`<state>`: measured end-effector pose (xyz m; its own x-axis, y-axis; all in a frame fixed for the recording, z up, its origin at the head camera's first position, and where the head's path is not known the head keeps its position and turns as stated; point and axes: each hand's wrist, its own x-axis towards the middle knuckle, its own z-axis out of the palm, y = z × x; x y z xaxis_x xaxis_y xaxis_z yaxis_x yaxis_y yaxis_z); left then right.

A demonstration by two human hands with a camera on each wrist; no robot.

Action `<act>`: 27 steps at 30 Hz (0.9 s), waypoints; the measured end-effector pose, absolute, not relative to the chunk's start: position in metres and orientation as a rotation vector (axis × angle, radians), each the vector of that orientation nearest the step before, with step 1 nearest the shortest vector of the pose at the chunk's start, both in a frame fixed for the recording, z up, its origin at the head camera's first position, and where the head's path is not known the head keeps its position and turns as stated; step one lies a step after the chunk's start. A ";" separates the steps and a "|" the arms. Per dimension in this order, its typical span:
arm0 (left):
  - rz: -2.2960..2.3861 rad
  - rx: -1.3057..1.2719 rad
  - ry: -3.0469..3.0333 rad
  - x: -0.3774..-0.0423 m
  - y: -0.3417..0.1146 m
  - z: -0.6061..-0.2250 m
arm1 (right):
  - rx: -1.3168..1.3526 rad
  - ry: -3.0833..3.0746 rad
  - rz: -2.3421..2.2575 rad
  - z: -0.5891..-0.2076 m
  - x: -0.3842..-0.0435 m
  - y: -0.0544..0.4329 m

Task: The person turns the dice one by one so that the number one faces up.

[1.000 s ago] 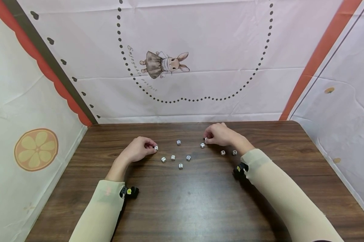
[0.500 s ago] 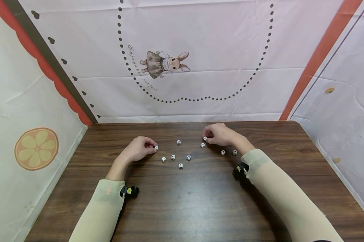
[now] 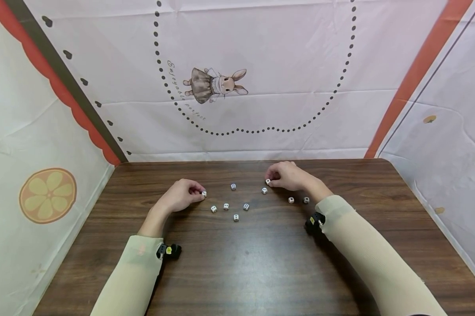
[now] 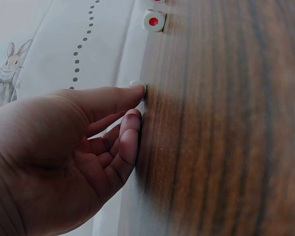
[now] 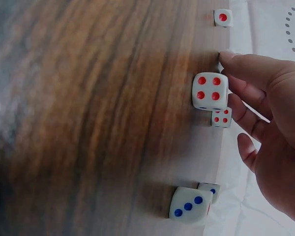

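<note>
My left hand [image 3: 180,194] is at the back left of the table, pinching a small white die [image 3: 204,193] between thumb and fingers. In the left wrist view the thumb [image 4: 125,97] covers most of that die. At the back right, my right hand [image 3: 287,176] pinches another white die [image 3: 267,181], largely hidden behind the thumb in the right wrist view. Just in front of it lies a loose die [image 3: 264,190]. Below the right wrist sit two more, one die [image 3: 291,200] left of the other die [image 3: 306,199].
Between the hands, several dice lie scattered on the brown wooden table [image 3: 221,272], among them a blue-dotted die [image 3: 233,186] farther back and a die [image 3: 236,217] nearest the front. A printed cloth [image 3: 284,87] hangs behind the table's back edge and along both sides.
The die at my right fingertips shows more of its top than a second ago, and that hand has shifted very slightly. The left hand and the loose dice stay in place.
</note>
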<state>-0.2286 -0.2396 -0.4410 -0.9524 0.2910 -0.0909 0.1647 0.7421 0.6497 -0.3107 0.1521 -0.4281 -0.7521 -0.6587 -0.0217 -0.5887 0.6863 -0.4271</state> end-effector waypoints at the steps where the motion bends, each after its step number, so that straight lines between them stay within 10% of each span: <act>1: 1.001 0.362 2.754 -0.229 -0.240 -0.441 | -1.014 2.723 -0.607 -0.429 -0.311 0.152; 27: 1.006 0.370 2.757 -0.229 -0.240 -0.443 | -1.101 2.592 -0.816 -0.425 -0.294 0.153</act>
<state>-0.2289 -0.2402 -0.4434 -0.9521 0.2935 -0.0860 0.1691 0.7394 0.6517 -0.2943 0.1530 -0.4246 -0.6993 -0.7144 0.0232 -0.5989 0.5678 -0.5647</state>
